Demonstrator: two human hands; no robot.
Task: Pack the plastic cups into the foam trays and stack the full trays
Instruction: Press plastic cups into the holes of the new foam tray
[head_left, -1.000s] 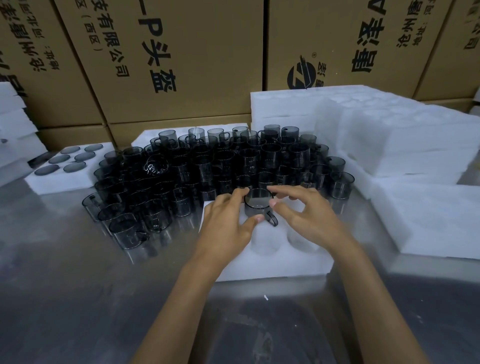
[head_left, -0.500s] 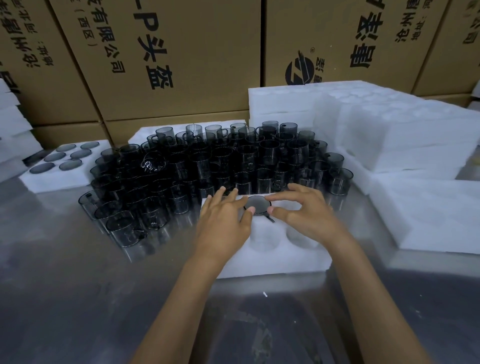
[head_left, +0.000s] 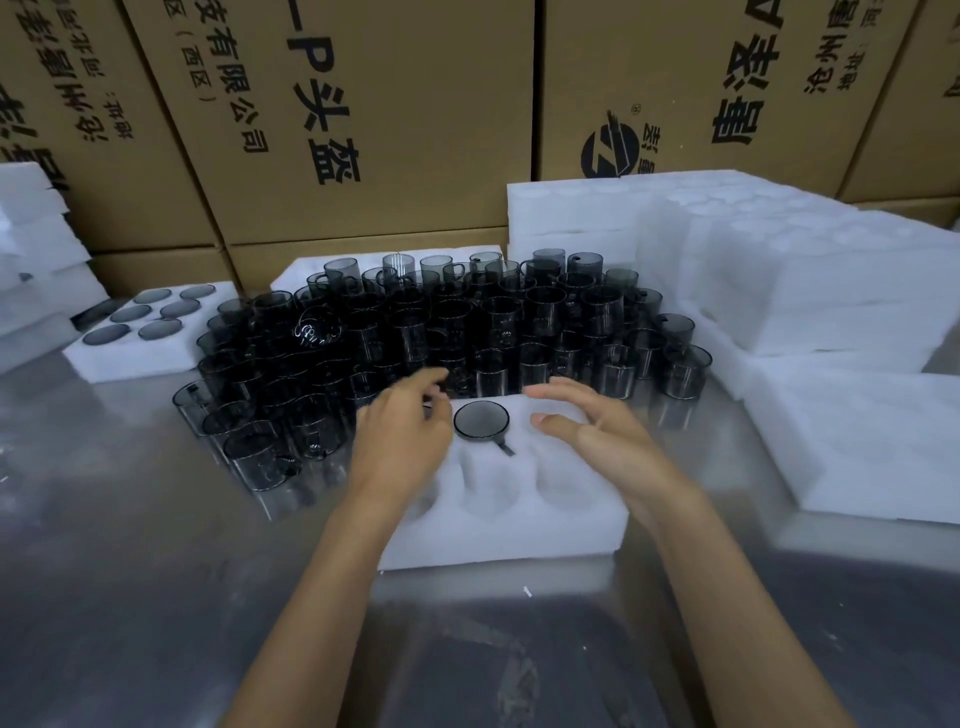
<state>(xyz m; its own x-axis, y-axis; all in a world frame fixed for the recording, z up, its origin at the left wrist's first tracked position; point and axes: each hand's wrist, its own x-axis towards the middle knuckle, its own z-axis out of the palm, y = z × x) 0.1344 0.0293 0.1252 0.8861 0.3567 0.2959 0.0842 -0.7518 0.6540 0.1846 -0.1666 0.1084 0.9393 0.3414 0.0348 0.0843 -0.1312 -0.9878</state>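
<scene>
Over steel table (head_left: 130, 597), left hand (head_left: 397, 441) and right hand (head_left: 597, 441) hover, grips relaxed and empty, flanking seated cup (head_left: 481, 420).

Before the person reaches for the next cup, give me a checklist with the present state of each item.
1. Smoky grey plastic cup sunk in its pocket of the near white foam tray: ok.
2. Left hand holding nothing: ok.
3. Right hand open, off the cup: ok.
4. Empty pockets left in that tray: ok, several show.
5. Crowd of loose grey cups within reach behind the tray: ok.
6. Cup's handle seated in its slot: cannot tell.
</scene>
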